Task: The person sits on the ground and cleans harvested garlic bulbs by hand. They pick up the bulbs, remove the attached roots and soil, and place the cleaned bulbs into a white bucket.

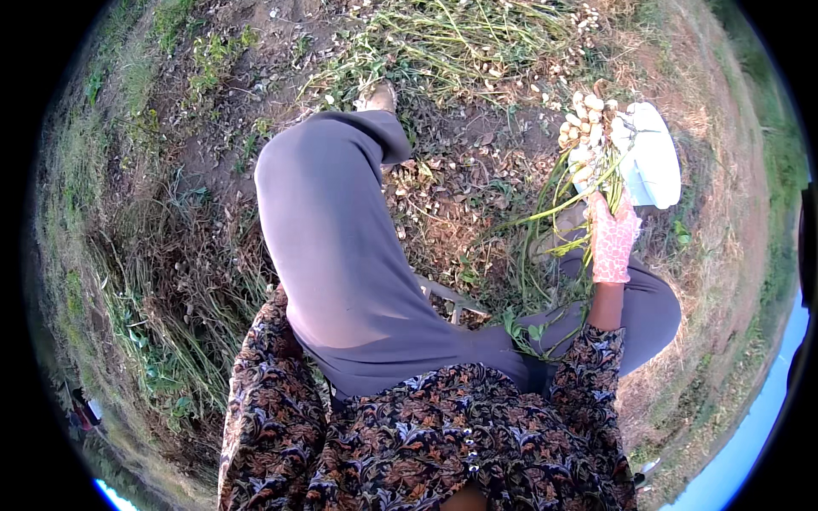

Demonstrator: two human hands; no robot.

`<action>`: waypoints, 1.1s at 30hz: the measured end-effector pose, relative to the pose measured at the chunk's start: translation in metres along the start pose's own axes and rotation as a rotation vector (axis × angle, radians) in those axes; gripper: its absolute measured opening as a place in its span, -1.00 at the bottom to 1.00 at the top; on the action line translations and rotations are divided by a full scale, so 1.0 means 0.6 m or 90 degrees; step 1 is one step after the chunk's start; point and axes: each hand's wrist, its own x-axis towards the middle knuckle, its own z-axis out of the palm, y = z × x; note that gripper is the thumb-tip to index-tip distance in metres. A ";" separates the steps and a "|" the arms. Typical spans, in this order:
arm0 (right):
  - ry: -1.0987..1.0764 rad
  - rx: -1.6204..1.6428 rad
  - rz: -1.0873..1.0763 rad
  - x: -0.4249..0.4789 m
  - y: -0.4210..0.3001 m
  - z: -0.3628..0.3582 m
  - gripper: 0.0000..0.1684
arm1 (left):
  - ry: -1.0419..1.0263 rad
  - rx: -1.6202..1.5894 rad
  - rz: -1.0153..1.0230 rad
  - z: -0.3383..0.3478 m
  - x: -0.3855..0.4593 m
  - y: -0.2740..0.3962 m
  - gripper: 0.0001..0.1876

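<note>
My right hand (611,239), in a pink and white patterned glove, grips a bundle of green peanut stems (613,172). A cluster of pale peanut pods (585,121) is at the far end of the bundle, overlapping the near side of a white plastic bucket (652,160) in the view. Loose stems and leaves trail from my grip down across my right leg. My left hand is out of view; its patterned sleeve (271,402) runs down beside my left thigh, which hides the hand.
Pulled peanut plants (460,38) with pods lie in a heap ahead of my left shoe (379,97). More uprooted plants (179,332) are piled at my left. A pale frame leg (454,297) shows beneath me. Dry leaves litter the soil between my legs.
</note>
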 end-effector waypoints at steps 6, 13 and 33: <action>-0.059 -0.190 -0.119 -0.011 0.087 0.044 -0.59 | -0.118 0.110 0.004 0.152 0.086 0.049 -0.78; -0.175 -0.346 -0.098 -0.023 0.058 0.091 -0.53 | -0.182 0.185 -0.038 0.218 0.114 0.042 -0.79; -0.178 -0.349 -0.105 -0.011 0.083 0.092 -0.53 | -0.202 0.199 -0.080 0.254 0.062 0.034 -0.80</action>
